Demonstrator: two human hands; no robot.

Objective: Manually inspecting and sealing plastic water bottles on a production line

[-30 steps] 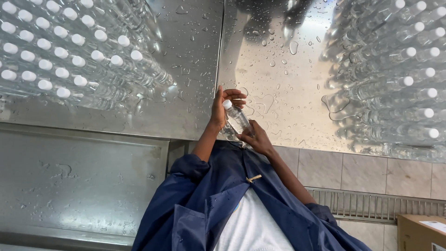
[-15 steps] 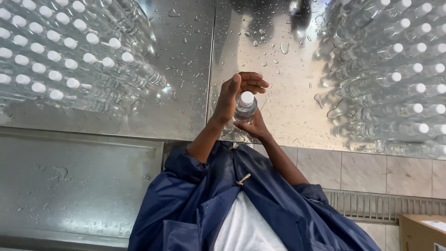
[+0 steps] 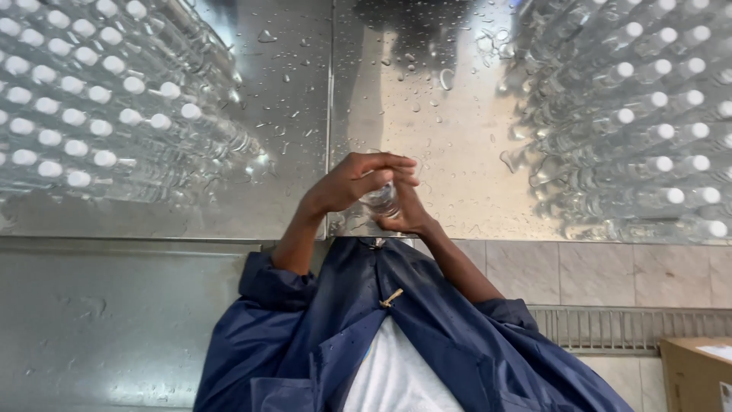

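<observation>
My left hand (image 3: pixel 352 181) and my right hand (image 3: pixel 409 215) are together over a wet steel table (image 3: pixel 427 114). Between them is a small clear plastic bottle (image 3: pixel 381 200). The left hand curls over the bottle's top and hides its cap. The right hand cups the bottle from below and the right side. Only a small part of the clear body shows between the fingers. My dark blue jacket (image 3: pixel 427 336) fills the lower middle of the view.
Several rows of clear bottles with white caps stand on the table at the left (image 3: pixel 91 99) and at the right (image 3: pixel 656 114). Below the table edge are pale floor tiles, a metal drain grate (image 3: pixel 625 328) and a cardboard box (image 3: pixel 694 370).
The bottle's white cap was in view between my hands; my left hand has now closed over it. Both hands have dropped slightly toward my body.
</observation>
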